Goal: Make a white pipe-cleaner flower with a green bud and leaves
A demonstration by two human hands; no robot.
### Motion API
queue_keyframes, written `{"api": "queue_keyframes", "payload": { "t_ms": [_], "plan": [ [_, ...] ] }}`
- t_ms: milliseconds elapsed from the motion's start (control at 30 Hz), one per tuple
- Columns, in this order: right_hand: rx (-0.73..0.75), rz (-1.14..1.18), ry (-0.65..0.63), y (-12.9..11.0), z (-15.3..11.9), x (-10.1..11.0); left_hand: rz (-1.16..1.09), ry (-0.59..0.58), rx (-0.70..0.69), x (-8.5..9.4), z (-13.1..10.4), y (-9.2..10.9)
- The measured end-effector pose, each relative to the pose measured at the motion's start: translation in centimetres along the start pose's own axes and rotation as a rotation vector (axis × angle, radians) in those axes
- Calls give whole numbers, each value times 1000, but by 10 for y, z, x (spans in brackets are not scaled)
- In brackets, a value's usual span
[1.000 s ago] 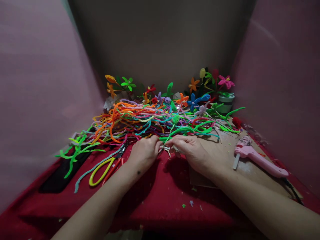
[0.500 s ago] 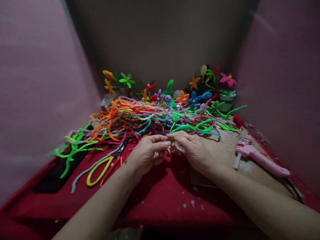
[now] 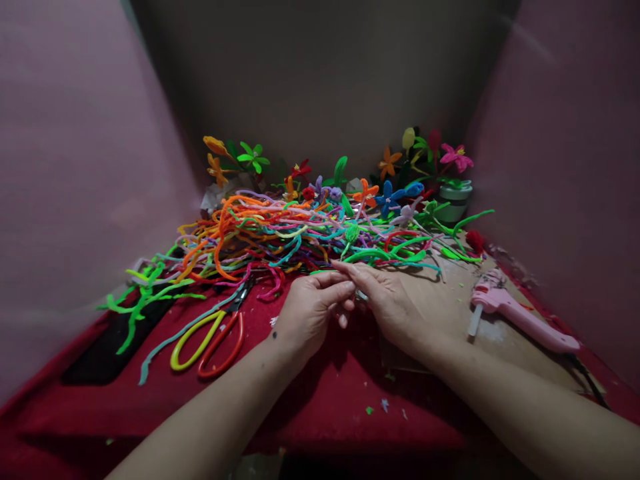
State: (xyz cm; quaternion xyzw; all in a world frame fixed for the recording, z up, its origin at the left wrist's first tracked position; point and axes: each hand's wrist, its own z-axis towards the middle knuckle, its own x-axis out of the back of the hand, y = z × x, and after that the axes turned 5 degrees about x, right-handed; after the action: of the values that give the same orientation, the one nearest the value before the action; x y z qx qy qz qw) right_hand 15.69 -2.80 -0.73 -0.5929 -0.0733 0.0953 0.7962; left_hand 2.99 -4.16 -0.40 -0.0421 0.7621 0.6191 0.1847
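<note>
My left hand (image 3: 313, 310) and my right hand (image 3: 387, 303) meet over the middle of the red cloth, with their fingertips touching. The fingers of both are pinched together. A bit of something small and whitish (image 3: 361, 295) shows between them, mostly hidden by the fingers, and its kind cannot be made out. Just beyond my fingertips lies a heap of many-coloured pipe cleaners (image 3: 280, 233), with a green fuzzy bud (image 3: 353, 232) on its near side. Left of my left hand, scissors (image 3: 220, 340) with one yellow and one red handle rest on the cloth.
A pink hot glue gun (image 3: 525, 317) lies on a brown board (image 3: 440, 300) at the right. Green pipe cleaners (image 3: 145, 300) lie over a black flat object (image 3: 95, 353) at the left. Pipe-cleaner flowers (image 3: 389, 200) and a pale green pot (image 3: 455, 200) stand at the back.
My left hand has moved right, closer to my right hand, uncovering the scissors' red handle. Less of the whitish thing shows now. My right hand has barely moved.
</note>
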Motion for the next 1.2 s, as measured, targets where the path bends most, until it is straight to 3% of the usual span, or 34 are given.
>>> {"api": "queue_keyframes", "payload": {
  "t_ms": [167,267,467,667,867,1100,1200],
  "plan": [
    [-52,43,-40,3,-2,-1,96,119,-26,-4,0,-3],
    [-90,43,-50,2,-2,-3,119,134,-30,-4,1,-5],
    [-30,-97,-23,3,-2,-3,120,162,-71,-3,0,-8],
    [216,-296,105,12,0,-2,29,172,-98,-7,-4,-4],
    [370,-446,163,15,-3,-1,-112,85,66,-8,-3,-2],
    [742,-680,42,10,-11,0,-87,-160,410,0,2,-4],
    [799,-661,17,5,-13,0,1,-235,447,-1,-1,-2]
  ]
}}
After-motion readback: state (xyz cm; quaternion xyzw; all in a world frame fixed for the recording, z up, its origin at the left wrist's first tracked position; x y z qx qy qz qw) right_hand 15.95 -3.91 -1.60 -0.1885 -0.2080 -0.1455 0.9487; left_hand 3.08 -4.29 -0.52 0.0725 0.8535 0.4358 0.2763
